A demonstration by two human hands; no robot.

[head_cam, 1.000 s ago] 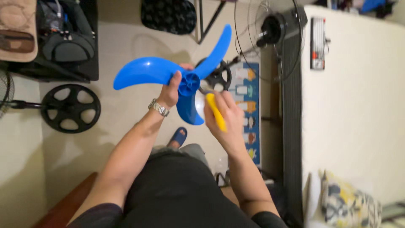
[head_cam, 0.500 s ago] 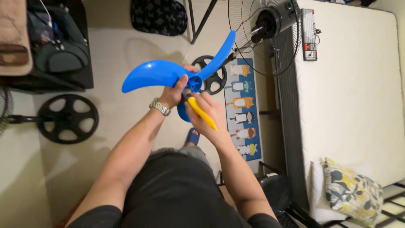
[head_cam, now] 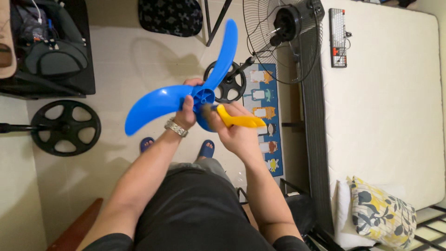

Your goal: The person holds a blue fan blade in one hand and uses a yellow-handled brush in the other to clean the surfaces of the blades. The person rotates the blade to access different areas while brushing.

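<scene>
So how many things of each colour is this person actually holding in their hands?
Blue: 1, the fan blade, gripped at its hub by the left hand.
Yellow: 1, the yellow-handled tool, in the right hand, its tip at the hub.
Total: 2.

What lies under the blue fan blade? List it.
Below the fan blade lies pale floor, a black round fan base and a picture mat. The left hand grips its hub; the blade hides the brush tip and some floor.
</scene>
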